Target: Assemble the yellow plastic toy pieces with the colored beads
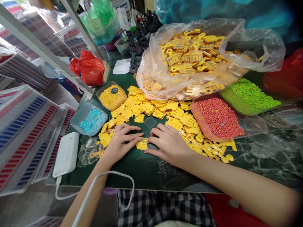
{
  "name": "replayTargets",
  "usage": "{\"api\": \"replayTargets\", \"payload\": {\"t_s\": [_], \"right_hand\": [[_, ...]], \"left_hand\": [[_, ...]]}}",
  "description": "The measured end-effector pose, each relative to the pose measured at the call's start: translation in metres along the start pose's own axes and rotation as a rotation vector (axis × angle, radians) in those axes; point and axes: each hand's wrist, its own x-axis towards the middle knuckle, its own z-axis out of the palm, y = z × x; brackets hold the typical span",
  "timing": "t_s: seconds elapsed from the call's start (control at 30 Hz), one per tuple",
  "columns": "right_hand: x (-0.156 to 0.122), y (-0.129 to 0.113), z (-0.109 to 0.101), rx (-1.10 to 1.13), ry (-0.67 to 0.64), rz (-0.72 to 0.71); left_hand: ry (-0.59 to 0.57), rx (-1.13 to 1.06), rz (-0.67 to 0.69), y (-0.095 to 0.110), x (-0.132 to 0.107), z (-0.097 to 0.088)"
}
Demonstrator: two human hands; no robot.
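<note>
Partly covered, the small yellow piece (142,144) sits over the dark green tabletop (144,176) between my left grip (123,138), loosely spread, and my right grip (167,142), half curled; I can't tell whether either pinches it. Striped crates (26,135) run out of view. A crumpled plastic bag (151,53) clouds glossy yellow parts (196,56); round red beads (215,116) fill a clear tray (257,124).

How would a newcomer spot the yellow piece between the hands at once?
On the dark green tabletop, find the heap of yellow plastic pieces before the big clear bag. Nearer than that heap, the yellow piece lies between left hand and right hand. Unlike the mostly plain pieces heaped beyond, it shows coloured specks.
</note>
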Motion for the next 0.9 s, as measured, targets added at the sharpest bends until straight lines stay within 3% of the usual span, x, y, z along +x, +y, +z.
{"api": "replayTargets", "payload": {"t_s": [0.1,0.17,0.27,0.33,0.43,0.5,0.63,0.73,0.8,0.9], "right_hand": [[0.000,0.001,0.000,0.002,0.043,-0.005],[-0.001,0.001,0.001,-0.004,0.071,-0.009],[0.000,0.002,0.000,-0.028,0.088,-0.011],[0.000,0.002,0.000,-0.057,0.099,-0.010],[0.001,0.002,0.000,-0.079,0.105,-0.017],[0.001,0.002,0.000,-0.052,0.095,-0.041],[0.001,0.004,-0.001,0.028,0.050,-0.130],[0.001,0.006,-0.002,0.037,0.012,-0.168],[0.001,0.007,-0.001,0.040,0.000,-0.167],[0.001,0.009,0.000,0.039,-0.008,-0.160]], "left_hand": [[0.103,0.031,-0.041,0.000,0.002,-0.007],[0.276,0.111,-0.110,-0.004,0.002,-0.020],[0.584,0.321,-0.309,-0.020,-0.004,-0.050],[0.628,0.437,-0.477,-0.034,-0.011,-0.070],[0.383,0.466,-0.724,-0.054,-0.014,-0.091],[0.240,0.419,-0.799,-0.062,-0.004,-0.097],[0.107,0.355,-0.617,-0.074,0.046,-0.097],[-0.191,0.358,-0.484,-0.087,0.089,-0.096],[-0.348,0.347,-0.455,-0.097,0.110,-0.095],[-0.436,0.336,-0.459,-0.108,0.127,-0.091]]}}
